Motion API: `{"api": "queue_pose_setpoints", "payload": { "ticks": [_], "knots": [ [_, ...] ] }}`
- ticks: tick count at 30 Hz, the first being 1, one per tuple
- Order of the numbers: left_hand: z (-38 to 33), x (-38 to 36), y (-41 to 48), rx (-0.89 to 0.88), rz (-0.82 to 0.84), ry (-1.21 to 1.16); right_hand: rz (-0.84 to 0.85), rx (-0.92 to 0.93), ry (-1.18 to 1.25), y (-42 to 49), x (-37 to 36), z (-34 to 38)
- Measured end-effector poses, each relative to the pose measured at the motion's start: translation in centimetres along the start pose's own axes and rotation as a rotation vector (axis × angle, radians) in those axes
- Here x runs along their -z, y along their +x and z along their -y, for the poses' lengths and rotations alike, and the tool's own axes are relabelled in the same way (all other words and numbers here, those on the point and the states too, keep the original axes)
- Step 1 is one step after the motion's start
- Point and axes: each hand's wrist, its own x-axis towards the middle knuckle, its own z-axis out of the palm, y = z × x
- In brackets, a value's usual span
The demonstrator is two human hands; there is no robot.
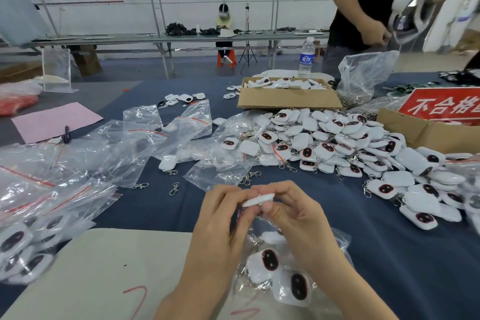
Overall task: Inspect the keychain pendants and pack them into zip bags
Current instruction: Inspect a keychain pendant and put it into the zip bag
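While both hands met above the dark blue surface, the left hand and the right hand pinched one white keychain pendant between them, edge-on to the camera, with the fingers of each hand curled narrowly round its ends. Just below the wrists lay a zip bag holding several pendants (two showed dark oval faces), resting partly on a beige mat. A big heap of pendants spread across the right side, and empty zip bags with red seal lines lay scattered to the left, near loose metal clasps. Filled bags sat at the near left edge. Farther back stood a cardboard box of white parts, a water bottle, a pink sheet and a red sign in a second box.
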Motion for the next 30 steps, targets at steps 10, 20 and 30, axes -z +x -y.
{"api": "queue_pose_setpoints", "payload": {
  "ticks": [10,20,30],
  "knots": [
    [-0.1,-0.1,0.1,0.036,-0.044,-0.108,-0.003,-0.004,0.070,-0.1,0.2,-0.1],
    [-1.4,-0.3,0.0,0.414,0.169,-0.557,0.080,-0.066,0.115,-0.2,0.6,0.2],
    [-1.5,-0.3,0.3,0.386,0.006,-0.464,0.003,-0.057,-0.028,-0.2,-0.1,0.4]
  ]
}}
